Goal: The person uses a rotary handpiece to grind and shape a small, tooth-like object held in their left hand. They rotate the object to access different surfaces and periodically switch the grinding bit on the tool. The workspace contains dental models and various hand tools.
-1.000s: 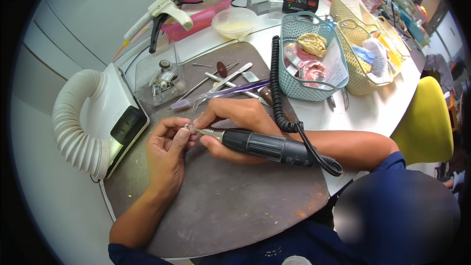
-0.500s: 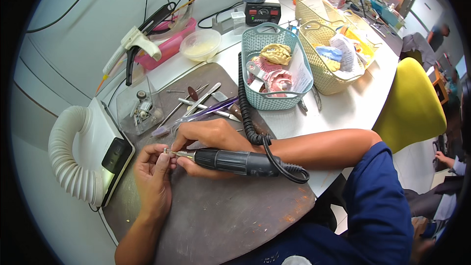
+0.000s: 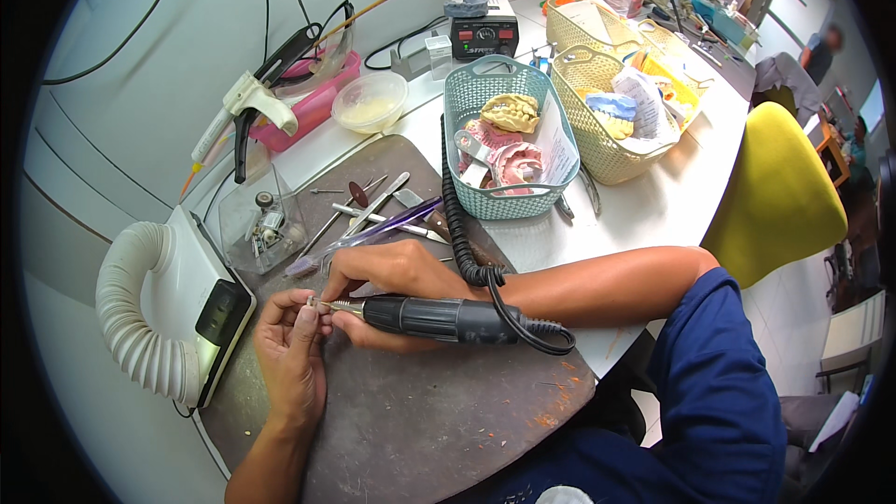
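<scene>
My right hand is closed round a black rotary handpiece, its metal nose aimed left. The handpiece's thin bit meets a tiny tooth-sized piece pinched between the thumb and fingers of my left hand. Most of that piece is hidden by fingertips, and I cannot make out its exact shape. Both hands are close together above a worn brown work board. A coiled black cord runs from the handpiece up past the teal basket.
Left of my hands stands a white suction unit with a ribbed hose. Beyond lie a clear box of small parts, a purple-handled tool and several metal tools. Dental models fill the teal basket; a cream basket stands beside it.
The view has shifted slightly. Both hands keep their hold, with the bit still at the tiny piece. At the far right edge, a person's hand has gone out of sight.
</scene>
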A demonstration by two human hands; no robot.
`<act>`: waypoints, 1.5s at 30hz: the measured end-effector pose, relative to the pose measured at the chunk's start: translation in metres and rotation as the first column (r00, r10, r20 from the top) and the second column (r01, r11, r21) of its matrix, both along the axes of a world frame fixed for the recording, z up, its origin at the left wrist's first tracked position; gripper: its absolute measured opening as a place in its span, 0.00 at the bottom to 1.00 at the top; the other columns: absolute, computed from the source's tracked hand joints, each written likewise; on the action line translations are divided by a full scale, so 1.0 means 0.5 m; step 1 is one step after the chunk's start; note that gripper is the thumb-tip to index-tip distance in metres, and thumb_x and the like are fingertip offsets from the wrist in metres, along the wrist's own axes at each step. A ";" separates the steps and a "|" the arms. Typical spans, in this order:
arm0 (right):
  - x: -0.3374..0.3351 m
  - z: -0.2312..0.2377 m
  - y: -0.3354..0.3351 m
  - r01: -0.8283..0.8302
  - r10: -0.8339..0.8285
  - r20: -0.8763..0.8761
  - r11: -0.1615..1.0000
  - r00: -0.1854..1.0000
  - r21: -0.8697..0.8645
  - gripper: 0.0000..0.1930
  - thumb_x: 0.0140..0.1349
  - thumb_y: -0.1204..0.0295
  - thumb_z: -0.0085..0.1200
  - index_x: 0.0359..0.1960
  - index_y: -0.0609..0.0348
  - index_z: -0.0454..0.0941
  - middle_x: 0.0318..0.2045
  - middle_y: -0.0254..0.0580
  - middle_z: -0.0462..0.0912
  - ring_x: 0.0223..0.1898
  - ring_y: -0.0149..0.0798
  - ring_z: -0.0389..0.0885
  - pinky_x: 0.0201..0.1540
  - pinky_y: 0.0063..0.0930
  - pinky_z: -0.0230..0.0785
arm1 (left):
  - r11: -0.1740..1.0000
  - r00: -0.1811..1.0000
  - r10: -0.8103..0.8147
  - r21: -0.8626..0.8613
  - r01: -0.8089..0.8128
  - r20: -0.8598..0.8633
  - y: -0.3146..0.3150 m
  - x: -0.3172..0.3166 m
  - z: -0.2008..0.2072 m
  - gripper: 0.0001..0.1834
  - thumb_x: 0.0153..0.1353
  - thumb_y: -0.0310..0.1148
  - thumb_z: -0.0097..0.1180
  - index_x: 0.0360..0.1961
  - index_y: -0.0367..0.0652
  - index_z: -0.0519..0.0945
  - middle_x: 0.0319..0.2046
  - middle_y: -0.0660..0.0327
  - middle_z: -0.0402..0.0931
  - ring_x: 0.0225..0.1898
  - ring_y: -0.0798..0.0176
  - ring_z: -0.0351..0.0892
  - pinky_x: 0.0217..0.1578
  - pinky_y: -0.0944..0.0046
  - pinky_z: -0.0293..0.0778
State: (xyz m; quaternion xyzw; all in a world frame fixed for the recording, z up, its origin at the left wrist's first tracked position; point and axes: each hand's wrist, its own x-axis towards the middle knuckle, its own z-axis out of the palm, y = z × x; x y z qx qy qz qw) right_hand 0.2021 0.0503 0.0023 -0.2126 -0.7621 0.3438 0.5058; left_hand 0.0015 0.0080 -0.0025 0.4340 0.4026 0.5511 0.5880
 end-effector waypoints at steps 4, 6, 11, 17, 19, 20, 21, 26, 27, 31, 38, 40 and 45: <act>-0.002 -0.003 0.003 -0.018 0.018 -0.016 0.999 1.000 0.031 0.11 0.54 0.72 0.63 0.37 0.63 0.78 0.31 0.48 0.84 0.33 0.43 0.86 0.35 0.30 0.75 | 1.000 1.000 0.007 0.013 -0.007 0.007 0.000 -0.002 -0.003 0.10 0.67 0.24 0.57 0.48 0.36 0.76 0.39 0.61 0.78 0.37 0.72 0.77 0.42 0.73 0.74; 0.000 0.002 -0.002 -0.006 0.006 0.010 1.000 1.000 -0.007 0.11 0.54 0.73 0.63 0.37 0.64 0.77 0.33 0.49 0.84 0.35 0.44 0.86 0.36 0.30 0.76 | 1.000 1.000 0.018 0.024 -0.018 0.001 -0.001 -0.004 -0.006 0.10 0.67 0.24 0.57 0.48 0.36 0.76 0.39 0.61 0.78 0.38 0.72 0.77 0.42 0.73 0.74; -0.004 -0.003 -0.007 -0.052 0.055 -0.042 0.996 0.998 0.067 0.12 0.53 0.75 0.62 0.37 0.65 0.76 0.38 0.50 0.84 0.39 0.46 0.86 0.42 0.31 0.78 | 0.998 0.999 0.041 0.057 -0.040 -0.030 0.000 -0.006 -0.012 0.10 0.67 0.23 0.56 0.49 0.35 0.78 0.42 0.60 0.79 0.40 0.72 0.77 0.44 0.71 0.73; 0.002 -0.006 -0.013 -0.071 0.072 -0.015 0.996 0.997 0.054 0.12 0.52 0.76 0.62 0.38 0.65 0.76 0.40 0.51 0.84 0.40 0.47 0.86 0.43 0.31 0.78 | 0.999 0.998 0.005 0.036 -0.003 -0.063 0.002 0.003 -0.012 0.10 0.67 0.25 0.57 0.49 0.35 0.78 0.43 0.60 0.78 0.42 0.71 0.77 0.45 0.70 0.73; 0.001 -0.003 -0.013 -0.075 0.076 -0.017 0.996 0.997 0.048 0.12 0.52 0.76 0.62 0.38 0.65 0.77 0.40 0.51 0.84 0.40 0.47 0.86 0.43 0.31 0.78 | 0.999 0.998 0.030 0.038 -0.028 -0.061 0.002 0.006 -0.007 0.10 0.67 0.25 0.56 0.49 0.36 0.77 0.43 0.60 0.78 0.42 0.71 0.77 0.46 0.70 0.73; 0.001 -0.002 -0.012 -0.076 0.076 -0.008 0.996 0.997 0.043 0.12 0.52 0.76 0.62 0.38 0.65 0.77 0.41 0.51 0.84 0.40 0.47 0.86 0.43 0.31 0.78 | 0.998 0.997 0.043 0.039 -0.040 -0.060 0.001 0.007 -0.005 0.10 0.67 0.25 0.56 0.49 0.36 0.77 0.43 0.60 0.78 0.42 0.71 0.77 0.46 0.70 0.72; 0.001 0.000 -0.013 -0.073 0.073 0.003 0.997 0.997 0.039 0.12 0.52 0.75 0.62 0.38 0.65 0.77 0.41 0.51 0.84 0.40 0.47 0.86 0.43 0.31 0.78 | 0.998 0.998 0.032 0.052 -0.029 -0.056 0.000 0.003 -0.006 0.10 0.67 0.25 0.56 0.48 0.36 0.76 0.43 0.59 0.78 0.42 0.70 0.77 0.46 0.70 0.73; 0.001 0.002 -0.006 -0.054 0.053 0.021 0.997 0.998 0.056 0.11 0.52 0.75 0.62 0.37 0.65 0.79 0.39 0.50 0.86 0.39 0.45 0.87 0.43 0.31 0.79 | 0.999 0.999 0.035 0.031 -0.034 -0.018 0.003 0.006 -0.010 0.09 0.67 0.25 0.56 0.47 0.36 0.76 0.44 0.58 0.78 0.42 0.70 0.78 0.46 0.69 0.73; 0.003 -0.001 -0.002 -0.023 0.021 0.071 0.999 0.997 0.031 0.10 0.51 0.75 0.62 0.36 0.65 0.79 0.38 0.51 0.86 0.40 0.45 0.87 0.43 0.31 0.79 | 0.999 0.999 0.038 0.026 -0.037 -0.019 0.005 0.003 -0.013 0.10 0.67 0.25 0.57 0.48 0.36 0.76 0.43 0.57 0.79 0.42 0.69 0.78 0.46 0.69 0.75; -0.003 -0.004 0.010 0.041 -0.038 -0.038 0.995 0.999 0.086 0.09 0.53 0.75 0.61 0.34 0.65 0.77 0.31 0.48 0.84 0.33 0.41 0.87 0.36 0.30 0.78 | 0.999 1.000 -0.002 0.037 0.003 -0.024 0.005 -0.003 -0.007 0.10 0.67 0.26 0.57 0.48 0.35 0.77 0.42 0.57 0.80 0.43 0.69 0.79 0.46 0.69 0.75; -0.005 0.001 0.007 -0.007 0.007 0.017 0.999 1.000 0.043 0.09 0.52 0.76 0.61 0.34 0.67 0.77 0.32 0.51 0.85 0.38 0.43 0.88 0.42 0.30 0.79 | 1.000 1.000 0.001 0.025 0.000 -0.030 -0.001 -0.008 -0.006 0.11 0.67 0.26 0.57 0.49 0.35 0.77 0.41 0.60 0.80 0.42 0.70 0.80 0.46 0.71 0.75; -0.003 0.001 0.007 -0.009 0.009 0.016 0.999 1.000 0.038 0.09 0.52 0.76 0.61 0.34 0.67 0.77 0.32 0.51 0.85 0.38 0.44 0.88 0.42 0.30 0.80 | 1.000 0.999 0.002 0.031 -0.001 -0.037 0.001 -0.006 -0.007 0.11 0.67 0.27 0.58 0.48 0.34 0.78 0.41 0.59 0.80 0.42 0.70 0.80 0.46 0.71 0.75; -0.004 -0.007 0.013 -0.024 0.025 -0.012 0.998 1.000 0.065 0.09 0.53 0.77 0.61 0.35 0.68 0.78 0.32 0.51 0.85 0.38 0.43 0.88 0.43 0.30 0.80 | 1.000 0.998 -0.010 0.017 0.011 -0.055 0.002 -0.003 -0.007 0.11 0.67 0.26 0.58 0.49 0.37 0.77 0.40 0.61 0.80 0.42 0.71 0.79 0.46 0.72 0.74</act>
